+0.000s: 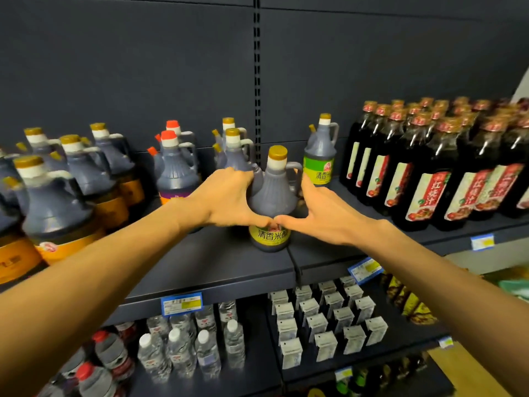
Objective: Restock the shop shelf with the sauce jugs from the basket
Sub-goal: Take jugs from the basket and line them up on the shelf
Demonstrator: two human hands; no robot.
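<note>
A dark sauce jug [272,196] with a gold cap and a yellow-green label stands on the dark shelf [229,262], near its front at the middle. My left hand [226,200] grips its left side, fingers curled round the spout side. My right hand [320,209] holds its right side, fingers reaching behind the handle. My two thumbs meet across the front just above the label. A matching jug [320,156] stands further back to the right. The basket is out of view.
Jugs with orange labels [57,213] crowd the shelf's left; red-capped jugs [171,167] stand behind my left hand. Tall dark bottles [429,173] fill the right. Below, water bottles [186,348] and white cartons [329,319] sit on the lower shelf.
</note>
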